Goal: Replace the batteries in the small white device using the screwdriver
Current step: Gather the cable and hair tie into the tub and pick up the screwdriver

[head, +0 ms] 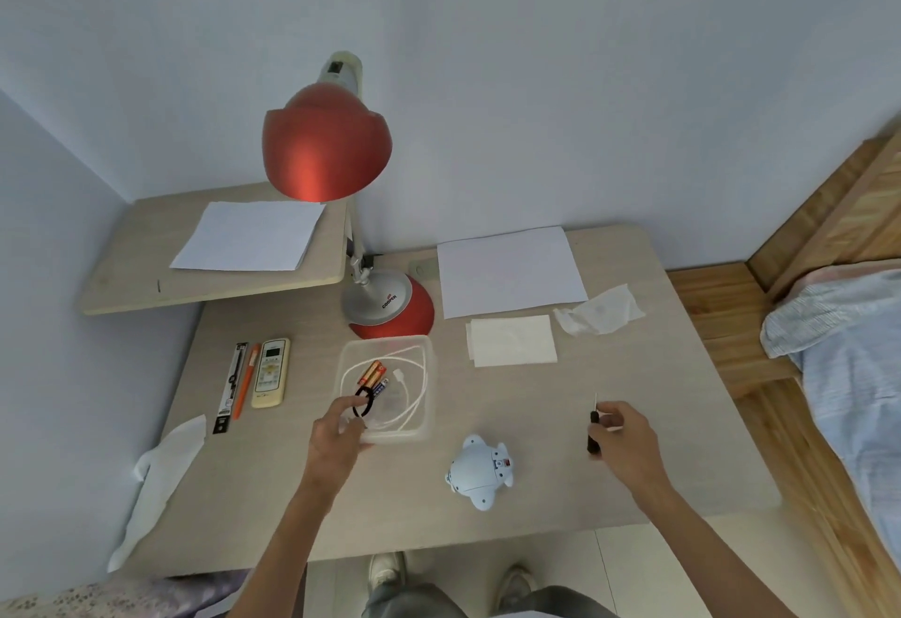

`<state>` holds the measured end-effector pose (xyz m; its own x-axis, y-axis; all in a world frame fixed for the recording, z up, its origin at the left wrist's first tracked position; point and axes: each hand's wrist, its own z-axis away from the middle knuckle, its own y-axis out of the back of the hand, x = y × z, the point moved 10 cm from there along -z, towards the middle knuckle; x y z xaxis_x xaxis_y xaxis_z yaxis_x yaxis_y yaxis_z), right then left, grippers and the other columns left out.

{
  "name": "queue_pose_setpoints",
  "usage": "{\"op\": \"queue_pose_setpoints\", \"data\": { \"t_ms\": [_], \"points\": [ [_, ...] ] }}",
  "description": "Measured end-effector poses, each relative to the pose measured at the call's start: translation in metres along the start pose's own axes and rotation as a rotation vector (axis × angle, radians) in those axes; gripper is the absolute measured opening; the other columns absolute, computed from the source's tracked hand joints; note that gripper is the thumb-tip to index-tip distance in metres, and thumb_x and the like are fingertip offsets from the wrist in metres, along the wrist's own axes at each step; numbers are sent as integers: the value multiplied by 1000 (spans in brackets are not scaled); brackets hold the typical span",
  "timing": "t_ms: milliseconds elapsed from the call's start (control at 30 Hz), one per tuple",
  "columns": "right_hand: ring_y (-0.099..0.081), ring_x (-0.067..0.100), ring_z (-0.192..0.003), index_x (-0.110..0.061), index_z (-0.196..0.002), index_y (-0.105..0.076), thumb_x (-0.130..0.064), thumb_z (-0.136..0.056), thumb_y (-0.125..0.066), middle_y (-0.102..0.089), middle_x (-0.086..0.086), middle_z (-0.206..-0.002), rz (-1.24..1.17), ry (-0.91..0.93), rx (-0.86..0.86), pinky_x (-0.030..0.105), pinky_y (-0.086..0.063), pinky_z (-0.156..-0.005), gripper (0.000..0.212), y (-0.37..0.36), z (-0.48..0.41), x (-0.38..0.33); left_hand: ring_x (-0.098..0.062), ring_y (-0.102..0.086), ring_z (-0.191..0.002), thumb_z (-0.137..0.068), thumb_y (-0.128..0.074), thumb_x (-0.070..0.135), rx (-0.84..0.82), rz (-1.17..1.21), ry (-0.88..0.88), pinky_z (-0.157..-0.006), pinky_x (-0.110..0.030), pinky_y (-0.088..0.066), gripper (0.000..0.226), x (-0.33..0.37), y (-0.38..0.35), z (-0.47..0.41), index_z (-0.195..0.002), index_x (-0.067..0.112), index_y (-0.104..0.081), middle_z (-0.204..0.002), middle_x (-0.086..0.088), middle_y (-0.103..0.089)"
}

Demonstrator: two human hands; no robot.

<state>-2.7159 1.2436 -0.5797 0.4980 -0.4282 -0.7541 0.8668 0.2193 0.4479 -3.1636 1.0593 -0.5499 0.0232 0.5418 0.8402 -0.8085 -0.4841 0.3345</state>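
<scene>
The small white device (480,471) lies underside up on the desk near the front edge, with a small red switch showing. My right hand (626,437) grips a black-handled screwdriver (594,427) to the right of it, tip pointing away from me. My left hand (339,432) reaches into a clear plastic tray (429,422); its fingertips are at a black ring (366,400). Orange and blue batteries (374,378) and a white cable (419,393) lie in the tray.
A red desk lamp (326,149) stands behind the tray. A remote control (270,371), an orange pen (246,381) and a black packet (231,386) lie at the left. Paper sheets (507,271) and tissues (512,339) lie at the back right. A bed (848,373) borders the right.
</scene>
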Motion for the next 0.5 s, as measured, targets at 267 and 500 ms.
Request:
{"op": "queue_pose_setpoints", "data": {
  "t_ms": [267, 500],
  "points": [
    [-74, 35, -86, -4, -127, -68, 4, -98, -67, -68, 15, -106, -143, 58, 21, 16, -56, -51, 30, 24, 22, -53, -26, -71, -93, -102, -54, 7, 0, -183, -193, -85, -50, -66, 45, 105, -8, 33, -130, 39, -67, -120, -7, -67],
    [-75, 33, -86, -2, -125, -69, 6, -96, -70, -69, 20, -106, -313, 111, 44, 47, -68, -71, 30, 54, 58, -101, -30, -68, -90, -99, -54, 7, -131, -212, -313, -85, -56, -62, 46, 184, -43, 62, -124, 42, -68, -116, -2, -66]
  ]
}}
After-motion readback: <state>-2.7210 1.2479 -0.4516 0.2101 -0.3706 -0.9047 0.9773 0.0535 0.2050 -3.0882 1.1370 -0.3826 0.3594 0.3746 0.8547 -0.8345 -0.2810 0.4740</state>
